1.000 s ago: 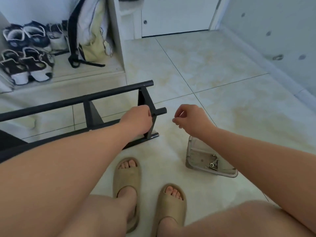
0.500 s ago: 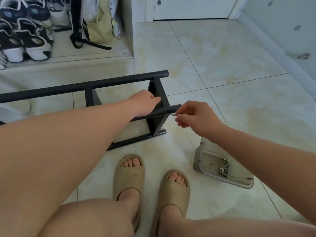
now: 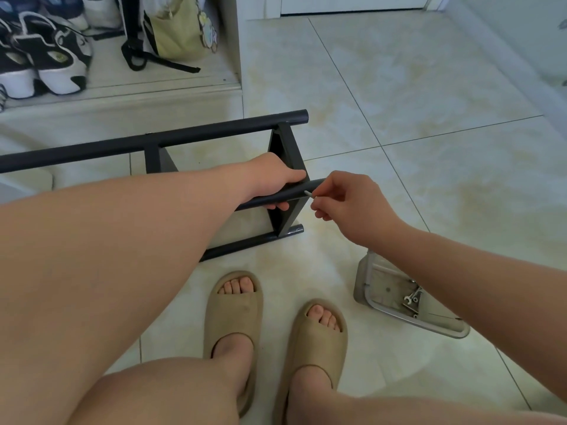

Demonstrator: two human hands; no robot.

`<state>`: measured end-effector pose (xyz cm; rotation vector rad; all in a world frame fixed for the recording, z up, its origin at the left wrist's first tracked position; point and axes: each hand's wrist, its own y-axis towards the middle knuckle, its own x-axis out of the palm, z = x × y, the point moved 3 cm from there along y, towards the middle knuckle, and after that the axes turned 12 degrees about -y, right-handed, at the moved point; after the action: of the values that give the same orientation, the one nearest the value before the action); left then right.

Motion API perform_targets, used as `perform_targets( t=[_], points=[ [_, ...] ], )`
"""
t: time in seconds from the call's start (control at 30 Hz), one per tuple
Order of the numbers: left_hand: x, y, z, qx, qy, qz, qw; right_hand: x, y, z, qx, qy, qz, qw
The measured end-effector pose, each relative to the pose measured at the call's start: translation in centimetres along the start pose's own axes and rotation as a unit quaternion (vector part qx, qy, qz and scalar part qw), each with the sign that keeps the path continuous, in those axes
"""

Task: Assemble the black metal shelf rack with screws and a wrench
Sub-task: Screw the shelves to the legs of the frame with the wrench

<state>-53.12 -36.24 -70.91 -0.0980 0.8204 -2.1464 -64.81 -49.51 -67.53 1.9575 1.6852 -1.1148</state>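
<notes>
Tray point(image 3: 383, 286) right of sandals point(image 3: 233, 311); sneakers point(image 3: 58, 69), bag point(image 3: 181, 32) behind rack point(image 3: 199, 134).

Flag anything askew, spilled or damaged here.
Nothing stands out. Left hand grips a tube of the black rack, right hand pinches a screw at its end; the wrench sits inside the grey tray.

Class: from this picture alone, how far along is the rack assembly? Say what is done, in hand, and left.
Done: the top rail, bottom rail and two uprights look joined. In hand: the left hand grips the middle tube while the right hand pinches a small silver screw at its end. Left: tightening; the wrench lies untouched in the tray.
</notes>
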Motion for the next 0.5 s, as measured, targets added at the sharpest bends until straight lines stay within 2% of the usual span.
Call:
perform_targets(
  t=[0.13, 0.33, 0.5],
  points=[
    [0.2, -0.1, 0.1, 0.007, 0.002, 0.006, 1.000, 0.5, 0.0, -0.8, -0.018, -0.071, 0.014, 0.997],
    [0.1, 0.0, 0.1, 0.016, 0.002, 0.010, 1.000, 0.9, 0.7, -0.9, 0.067, 0.083, 0.023, 0.994],
    [0.1, 0.1, 0.1, 0.019, -0.010, 0.004, 1.000, 1.1, 1.2, -0.9, 0.074, 0.064, 0.011, 0.995]
  ],
)
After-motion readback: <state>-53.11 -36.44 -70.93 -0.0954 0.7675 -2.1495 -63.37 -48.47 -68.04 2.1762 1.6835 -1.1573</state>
